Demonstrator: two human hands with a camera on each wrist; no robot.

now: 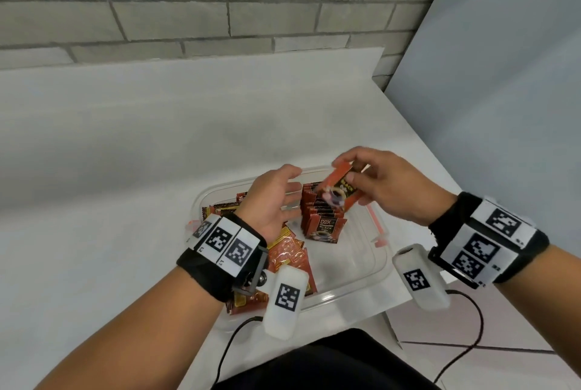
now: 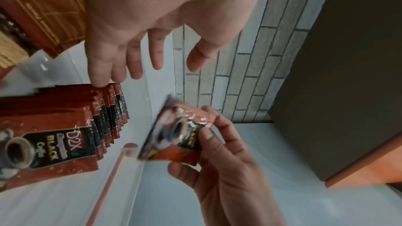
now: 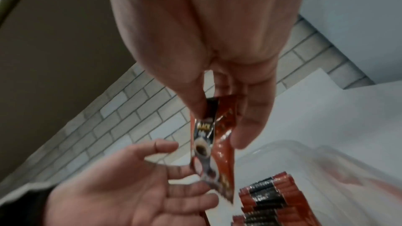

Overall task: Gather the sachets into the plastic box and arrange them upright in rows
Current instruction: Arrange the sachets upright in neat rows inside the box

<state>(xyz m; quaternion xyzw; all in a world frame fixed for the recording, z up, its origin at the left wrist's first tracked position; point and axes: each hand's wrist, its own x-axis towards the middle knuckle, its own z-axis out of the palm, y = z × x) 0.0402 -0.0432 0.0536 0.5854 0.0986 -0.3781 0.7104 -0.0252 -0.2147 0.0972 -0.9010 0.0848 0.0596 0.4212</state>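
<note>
One small red-and-black foil coffee sachet pinched in right hand fingers above clear plastic box on white counter. Left hand relaxed, empty, beside upright row. Probably light, floppy, slick; grip top edge.

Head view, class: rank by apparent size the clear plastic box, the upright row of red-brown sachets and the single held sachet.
1. clear plastic box
2. upright row of red-brown sachets
3. single held sachet, pinched by the right hand; it sits nearer the camera, yet looks smallest.
</note>
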